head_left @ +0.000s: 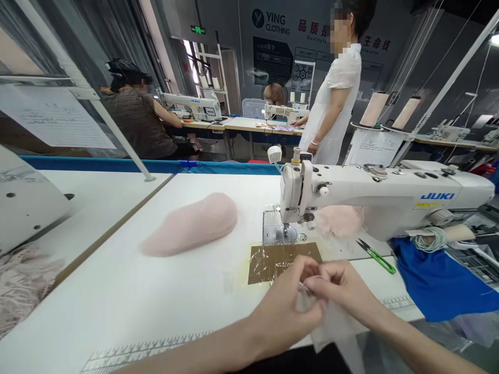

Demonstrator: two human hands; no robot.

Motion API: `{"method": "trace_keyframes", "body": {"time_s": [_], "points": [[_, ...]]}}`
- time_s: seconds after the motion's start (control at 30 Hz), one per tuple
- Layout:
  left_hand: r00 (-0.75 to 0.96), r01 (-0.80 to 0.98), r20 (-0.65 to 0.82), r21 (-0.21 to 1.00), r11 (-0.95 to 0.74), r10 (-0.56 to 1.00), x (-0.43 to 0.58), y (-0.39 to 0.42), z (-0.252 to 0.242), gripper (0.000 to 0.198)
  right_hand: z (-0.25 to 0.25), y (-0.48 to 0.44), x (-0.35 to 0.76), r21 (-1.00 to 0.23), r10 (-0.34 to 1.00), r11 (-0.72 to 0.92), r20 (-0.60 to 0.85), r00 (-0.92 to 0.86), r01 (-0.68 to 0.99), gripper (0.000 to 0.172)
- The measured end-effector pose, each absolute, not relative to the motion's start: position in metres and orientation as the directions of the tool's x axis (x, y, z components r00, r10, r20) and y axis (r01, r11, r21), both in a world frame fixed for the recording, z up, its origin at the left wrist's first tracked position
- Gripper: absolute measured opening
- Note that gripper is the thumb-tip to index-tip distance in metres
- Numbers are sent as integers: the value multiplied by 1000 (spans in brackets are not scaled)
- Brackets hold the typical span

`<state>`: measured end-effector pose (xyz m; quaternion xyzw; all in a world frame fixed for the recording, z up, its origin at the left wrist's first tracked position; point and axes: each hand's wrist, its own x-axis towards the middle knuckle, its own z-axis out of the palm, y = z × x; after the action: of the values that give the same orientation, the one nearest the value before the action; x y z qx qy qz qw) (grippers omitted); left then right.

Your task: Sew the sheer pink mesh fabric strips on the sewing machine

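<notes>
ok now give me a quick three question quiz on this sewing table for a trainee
1. What do the left hand and right hand hold: a) snips, b) pale sheer fabric, c) a spool of thread?
2. True or false: the larger pink bundle lies on the blue cloth.
3. Which brand name is printed on the sewing machine in front?

Key: 1 b; 2 false, it lies on the white table; 3 JUKI.

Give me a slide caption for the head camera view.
Left hand and right hand pinch sheer pale fabric at a JUKI sewing machine, green-handled thread snips nearby.
</notes>
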<state>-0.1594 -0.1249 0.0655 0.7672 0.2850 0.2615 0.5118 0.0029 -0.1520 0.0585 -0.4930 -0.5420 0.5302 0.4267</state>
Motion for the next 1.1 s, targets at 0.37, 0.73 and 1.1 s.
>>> {"method": "trace_keyframes", "body": {"time_s": [0.37,0.73,1.1], "points": [[768,216,-266,964,155,583,-188,-59,60,19,64,-115,10,-938,782,-347,-293,-550,5,43],[607,207,-42,973,-107,793,-172,-51,42,33,53,-69,32,-936,796,-271,-349,-493,226,37],[626,341,76,869,-359,776,-176,-52,37,17,43,-64,27,-863,898,51,-181,-401,503,23]]}}
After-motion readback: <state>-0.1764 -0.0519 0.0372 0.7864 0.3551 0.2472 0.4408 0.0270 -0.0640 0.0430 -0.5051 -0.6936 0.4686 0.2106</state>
